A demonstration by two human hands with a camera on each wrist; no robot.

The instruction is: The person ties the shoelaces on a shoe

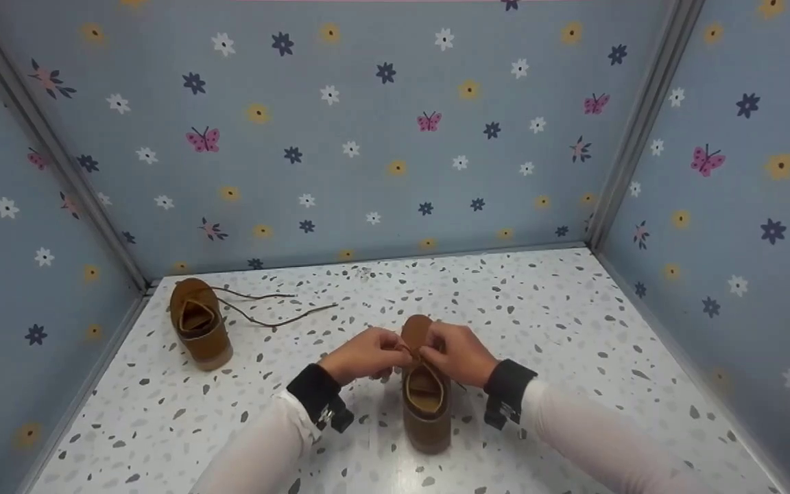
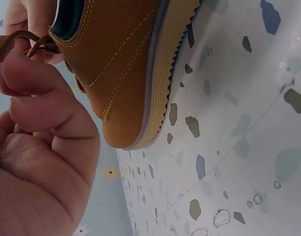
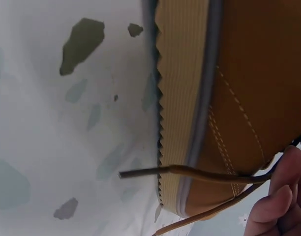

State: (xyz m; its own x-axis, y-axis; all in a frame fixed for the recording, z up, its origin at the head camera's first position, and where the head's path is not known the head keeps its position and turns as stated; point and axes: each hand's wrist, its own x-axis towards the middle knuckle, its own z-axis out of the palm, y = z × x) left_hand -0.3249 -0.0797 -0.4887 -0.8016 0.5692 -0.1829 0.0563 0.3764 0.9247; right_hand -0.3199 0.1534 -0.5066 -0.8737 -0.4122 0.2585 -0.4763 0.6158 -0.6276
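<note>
A brown lace-up shoe (image 1: 428, 437) stands upright on the table, toe pointing away and heel toward me. Over its front, my left hand (image 1: 366, 355) and my right hand (image 1: 465, 353) meet just ahead of the opening. In the left wrist view, the left thumb and fingertips pinch a brown shoelace (image 2: 15, 35) beside the shoe's collar. The right fingers grip the lace too; its two loose ends (image 3: 209, 173) hang past the shoe's side in the right wrist view. How the strands cross between the fingertips is partly hidden.
The matching brown shoe (image 1: 206, 350) stands at the far left, its untied laces (image 1: 275, 324) trailing to the right. A speckled white tabletop (image 1: 539, 302) lies beneath both shoes. Blue flowered panels (image 1: 367, 137) wall in the back and both sides.
</note>
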